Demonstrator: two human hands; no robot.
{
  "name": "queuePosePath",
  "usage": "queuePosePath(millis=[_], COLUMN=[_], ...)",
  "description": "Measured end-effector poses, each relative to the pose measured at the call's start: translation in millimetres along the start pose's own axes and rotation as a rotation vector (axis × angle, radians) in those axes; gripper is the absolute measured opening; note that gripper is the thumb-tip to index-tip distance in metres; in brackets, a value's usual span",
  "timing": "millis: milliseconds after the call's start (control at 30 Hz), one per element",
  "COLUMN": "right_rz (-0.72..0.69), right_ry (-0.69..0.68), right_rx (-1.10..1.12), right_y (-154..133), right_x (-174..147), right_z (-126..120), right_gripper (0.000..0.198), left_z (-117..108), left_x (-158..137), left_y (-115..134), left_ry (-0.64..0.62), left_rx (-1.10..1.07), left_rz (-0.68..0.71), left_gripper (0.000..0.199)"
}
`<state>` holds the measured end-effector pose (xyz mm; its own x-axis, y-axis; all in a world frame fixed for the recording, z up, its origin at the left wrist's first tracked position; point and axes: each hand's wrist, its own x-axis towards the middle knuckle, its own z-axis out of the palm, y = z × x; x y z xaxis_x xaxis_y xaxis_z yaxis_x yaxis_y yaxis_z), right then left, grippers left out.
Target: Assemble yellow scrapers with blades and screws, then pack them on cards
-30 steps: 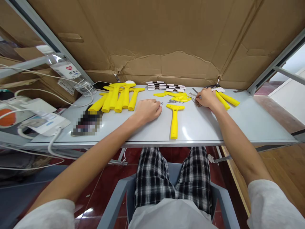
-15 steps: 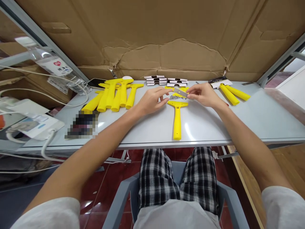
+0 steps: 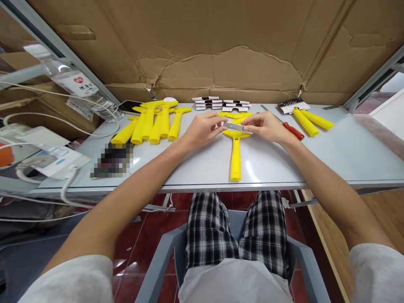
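Note:
A flat silver metal blade (image 3: pixel 234 126) is pinched at its left end by the fingers of my left hand (image 3: pixel 203 130). The thumb and fingers of my right hand (image 3: pixel 265 126) grip its other end. Both hands hold it just above the head of a yellow scraper handle (image 3: pixel 235 159), which lies on the table with its grip towards me. More yellow plastic (image 3: pixel 235 115) shows behind the blade. A screwdriver (image 3: pixel 293 131) with a red handle lies beside my right hand, its shaft partly hidden.
Several yellow scraper handles (image 3: pixel 154 124) are piled at the left. Small stacks of folded white paper packets (image 3: pixel 207 103) stand at the back, before a cardboard wall (image 3: pixel 221 42). Two yellow handles (image 3: pixel 306 122) lie right, by a black-and-white card (image 3: pixel 292 105). White cables (image 3: pixel 67 185) run along the left.
My left fingers have closed on the left end of the blade, which was in my right hand alone. The blade is a little lower, and the red screwdriver handle has come into view.

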<state>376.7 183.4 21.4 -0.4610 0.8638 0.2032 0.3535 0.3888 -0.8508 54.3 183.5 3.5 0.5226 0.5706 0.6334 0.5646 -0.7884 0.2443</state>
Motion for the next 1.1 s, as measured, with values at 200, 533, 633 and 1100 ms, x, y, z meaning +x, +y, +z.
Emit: queuePosePath(millis=[200, 533, 633, 1100], right_rz=[0.022, 0.065, 0.058, 0.106], right_ry=[0.033, 0.072, 0.086, 0.082], right_rx=[0.056, 0.046, 0.015, -0.024], right_y=[6.7, 14.1, 12.4, 4.4], right_x=[-4.7, -2.8, -3.5, -6.2], right_z=[-11.1, -10.5, -10.3, -6.4], right_gripper=[0.065, 0.067, 0.061, 0.056], left_z=[-1.4, -1.3, -2.3, 2.2], left_x=[0.0, -2.1, -1.4, 2.4], left_y=[-5.4, -6.6, -4.1, 5.0], left_ry=[0.022, -0.005, -0.022, -0.06], left_rx=[0.004, 0.031, 0.079, -0.025], left_rz=[-0.048, -0.034, -0.039, -0.139], left_gripper=[0.027, 0.028, 0.033, 0.041])
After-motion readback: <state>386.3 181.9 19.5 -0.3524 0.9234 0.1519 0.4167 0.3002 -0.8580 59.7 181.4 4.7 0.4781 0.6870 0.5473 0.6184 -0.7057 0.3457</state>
